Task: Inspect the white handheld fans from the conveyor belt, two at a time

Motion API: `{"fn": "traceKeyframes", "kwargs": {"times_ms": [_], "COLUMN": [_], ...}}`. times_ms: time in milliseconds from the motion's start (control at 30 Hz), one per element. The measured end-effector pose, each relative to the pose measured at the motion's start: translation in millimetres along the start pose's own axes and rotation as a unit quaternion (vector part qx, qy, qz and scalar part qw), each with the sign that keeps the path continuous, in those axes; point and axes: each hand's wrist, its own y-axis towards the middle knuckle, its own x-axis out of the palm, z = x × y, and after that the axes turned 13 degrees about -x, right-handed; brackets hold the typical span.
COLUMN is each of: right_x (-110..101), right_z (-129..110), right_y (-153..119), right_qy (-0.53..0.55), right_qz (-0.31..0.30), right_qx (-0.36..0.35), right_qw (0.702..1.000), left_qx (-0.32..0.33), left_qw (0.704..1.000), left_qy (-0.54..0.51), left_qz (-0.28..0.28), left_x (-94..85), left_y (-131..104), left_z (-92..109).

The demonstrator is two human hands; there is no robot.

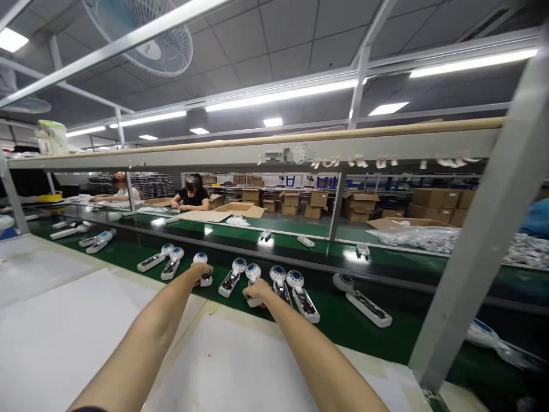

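Both arms reach over the white worktop to the green conveyor belt. My left hand [201,272] is closed round a white device [200,258] with a round, blue-marked head, its lower body partly hidden by the fingers. To its right, my right hand [258,290] grips another white device [253,271] of the same kind by its body. Between the hands lies a similar device [232,278] with its dark inside showing. Right of my right hand, two more devices [306,297] rest close together on the belt.
Several more devices [169,260] lie along the belt [330,320]. A metal post [480,206] rises at the right. Beyond the belt are small white parts [306,241], an open carton [240,210], bagged pieces [424,237] and a seated person [193,194]. The worktop [77,320] is nearest.
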Motion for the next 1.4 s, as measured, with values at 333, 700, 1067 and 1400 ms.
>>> {"fn": "traceKeyframes", "kwargs": {"times_ms": [333,700,1067,1400], "right_x": [-67,-120,-126,-129], "right_z": [16,11,22,25], "right_y": [-75,-181,-192,-189], "right_qy": [0.357,0.392,0.420,0.399], "right_qz": [0.054,0.174,0.155,0.182], "right_qx": [-0.140,-0.399,-0.436,-0.422], "right_qw": [0.922,0.810,0.781,0.794], "left_qx": [0.013,0.319,0.339,0.343], "left_qw": [0.970,0.828,0.783,0.789], "left_qy": [-0.199,-0.256,-0.247,-0.235], "left_qz": [-0.142,-0.383,-0.459,-0.451], "left_x": [8.1,46.6,80.2,74.4], "left_y": [-45,-220,-232,-218], "left_z": [29,60,45,48]}}
